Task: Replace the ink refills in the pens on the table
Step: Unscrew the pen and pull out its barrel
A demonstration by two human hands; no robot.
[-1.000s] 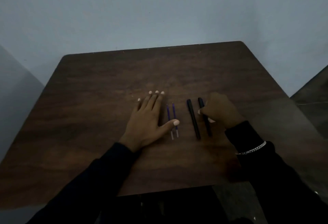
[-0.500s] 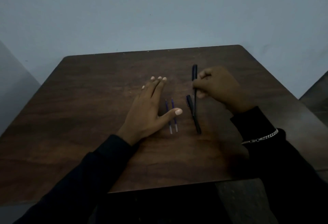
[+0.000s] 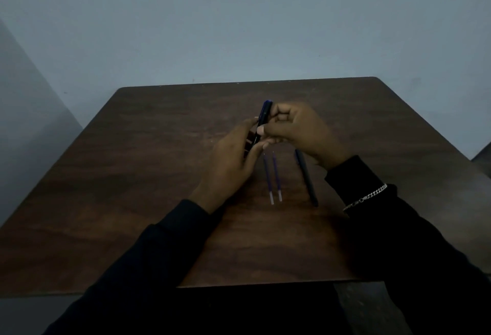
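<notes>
A dark pen [image 3: 264, 115] stands nearly upright above the table, held in both hands. My right hand [image 3: 300, 133] pinches its upper half. My left hand [image 3: 233, 160] closes its fingertips on the pen's lower end, which is partly hidden between the fingers. Below the hands, two thin purple refills [image 3: 273, 178] with pale ends lie side by side on the dark wooden table [image 3: 132, 175]. A second black pen [image 3: 307, 176] lies on the table to the right of the refills, partly under my right wrist.
The table's far edge meets a plain pale wall. Its near edge runs below my dark sleeves. A silver bracelet [image 3: 365, 196] sits on my right wrist. A dark floor strip shows at the far right.
My right hand lifted one pen off the table and raised it. My left hand left the table beside the refills and came up to take the pen's lower end.
</notes>
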